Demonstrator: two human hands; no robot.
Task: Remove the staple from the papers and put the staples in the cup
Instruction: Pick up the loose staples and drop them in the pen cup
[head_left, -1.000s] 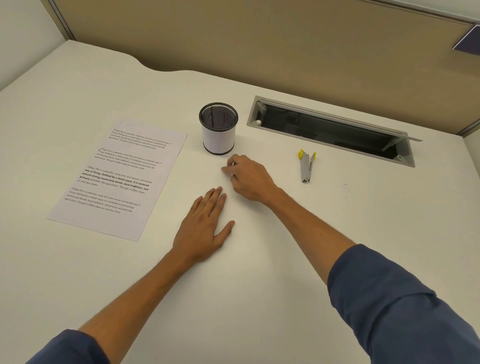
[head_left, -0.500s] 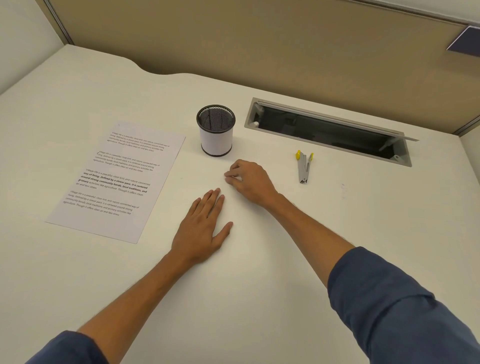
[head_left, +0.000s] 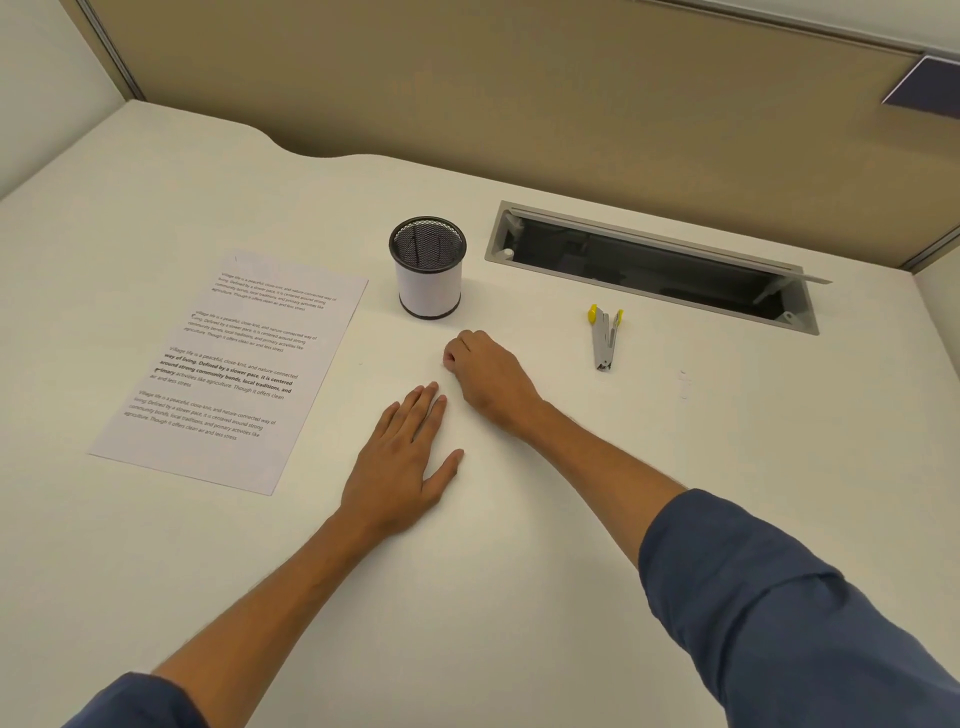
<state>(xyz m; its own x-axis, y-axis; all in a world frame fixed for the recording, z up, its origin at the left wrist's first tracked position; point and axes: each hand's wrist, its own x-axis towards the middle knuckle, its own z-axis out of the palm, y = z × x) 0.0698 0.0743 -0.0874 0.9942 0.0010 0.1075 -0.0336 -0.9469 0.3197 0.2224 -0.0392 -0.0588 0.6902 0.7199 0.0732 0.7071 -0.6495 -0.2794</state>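
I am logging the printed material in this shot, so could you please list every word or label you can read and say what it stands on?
On the printed sheet, third paragraph: "Village life is a peaceful, close-knit, and nature-connected way of living. Defined by a slower pace, it is centered around strong community bonds, local traditions, and primary activities like agriculture."
The other three paragraphs seem alike, but are too small to confirm.
Cup and staple remover: no readable marking.

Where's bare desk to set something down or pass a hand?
Free: the near desk between the two forearms; the far left corner behind the paper; the right side past the staple remover. Crowded: the strip between the cup, the curled right hand and the flat left hand.
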